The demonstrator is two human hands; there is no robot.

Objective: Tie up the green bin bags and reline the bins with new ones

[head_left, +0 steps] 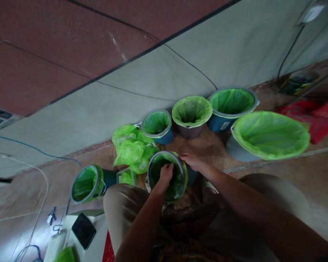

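Note:
Between my knees a bucket (pixel 191 176) with a grey rim leans toward me, a green plastic bag (pixel 183 182) lining it and folded over its rim. My left hand (pixel 167 173) is inside the mouth of this bucket, its fingers curled closed; what they hold, if anything, is hidden. At the rim's far right side, my right hand (pixel 190 161) grips the edge of the bag, fingers pressed together. Just beyond the bucket, filled green bags (pixel 129 151) with tied tops lie in a pile.
Along the wall stand a small blue bucket (pixel 164 138), a brown bucket (pixel 191 131), a larger blue bucket (pixel 217 123) and a grey bucket (pixel 239 150), all green-lined. Left, another lined bucket (pixel 109 180) lies tilted. A phone (pixel 84 230) rests on a white surface. Red plastic (pixel 321 123) lies right.

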